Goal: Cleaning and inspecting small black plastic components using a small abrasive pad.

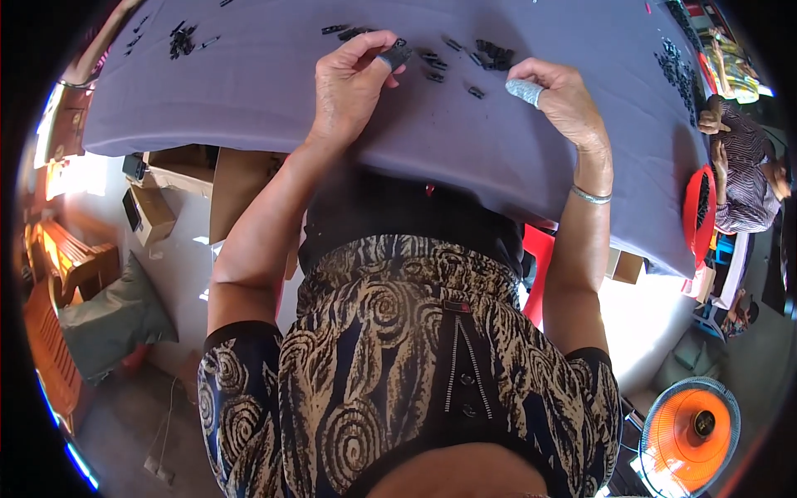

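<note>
Above the grey cloth-covered table [249,108], my left hand [344,91] is closed in a pinch. Between its thumb and fingertips is a small black part [401,43], with a dark wrap around the thumb tip. My right hand [569,100] is to the right, fingers curled toward a thumb that wears a pale grey-green cover [524,91]. Whatever it grips, if anything, is hidden. A pile of small black parts [496,55] lies just beyond the right hand. Several loose black pieces [433,60] are scattered between the hands, and a single black piece [476,92] sits nearer to me.
More black parts [181,40] lie at the far left, close to another person's arm [95,54]. A large spread of black pieces [679,75] covers the right side, near a red basin [699,214] and a seated co-worker [743,166]. An orange fan [691,432] stands at lower right; cardboard boxes [183,170] are below the table's left edge.
</note>
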A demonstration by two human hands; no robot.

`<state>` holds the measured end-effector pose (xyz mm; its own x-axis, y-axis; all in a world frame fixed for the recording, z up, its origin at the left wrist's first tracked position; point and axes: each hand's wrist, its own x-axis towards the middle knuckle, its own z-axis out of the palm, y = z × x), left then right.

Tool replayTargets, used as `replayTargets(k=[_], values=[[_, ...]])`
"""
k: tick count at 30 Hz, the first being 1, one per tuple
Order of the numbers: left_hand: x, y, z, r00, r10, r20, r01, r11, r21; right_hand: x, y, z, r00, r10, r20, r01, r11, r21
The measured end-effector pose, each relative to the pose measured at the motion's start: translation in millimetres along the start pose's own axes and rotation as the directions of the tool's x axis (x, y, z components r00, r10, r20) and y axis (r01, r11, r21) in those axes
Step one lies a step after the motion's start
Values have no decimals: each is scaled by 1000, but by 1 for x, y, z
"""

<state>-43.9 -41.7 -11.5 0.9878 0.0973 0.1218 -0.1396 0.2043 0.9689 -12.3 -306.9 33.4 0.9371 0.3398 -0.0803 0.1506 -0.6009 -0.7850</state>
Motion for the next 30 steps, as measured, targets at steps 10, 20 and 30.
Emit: replayTargets(k=[10,20,30], values=[[-1,2,3,997,23,75,-31,993,110,2,-13,25,988,-151,20,153,979,-134],[2,2,-4,990,110,-89,-109,994,17,0,-18,25,968,-150,-201,131,986,-105],[2,0,-4,994,85,-62,-84,996,24,9,-11,20,876,-142,-460,144,989,-31]])
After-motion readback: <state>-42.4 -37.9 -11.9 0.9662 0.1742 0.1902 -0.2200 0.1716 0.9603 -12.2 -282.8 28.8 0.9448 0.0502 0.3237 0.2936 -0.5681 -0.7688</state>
